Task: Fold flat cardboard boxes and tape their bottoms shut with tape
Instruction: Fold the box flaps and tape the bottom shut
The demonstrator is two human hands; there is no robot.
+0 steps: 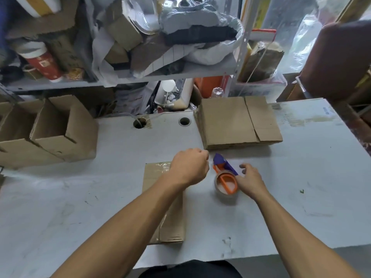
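A taped-up cardboard box [163,199] lies in front of me on the white table [301,177], with clear tape [160,165] shining across its far end. My left hand [188,168] hovers over the box's far right corner, curled into a fist; nothing shows in its grip. Just to its right stands the tape dispenser [224,178], a purple and orange holder on a roll of clear tape. My right hand [250,180] rests against the dispenser's right side, thumb at the roll and fingers loosely spread over the purple handle. A stack of flat boxes [239,122] sits behind.
Two folded, open-topped boxes [60,129] stand at the table's left edge. Two round cable holes [184,121] pierce the table's back. Behind the table is a cluttered metal shelf [160,73]. The near table edge runs just in front of my body.
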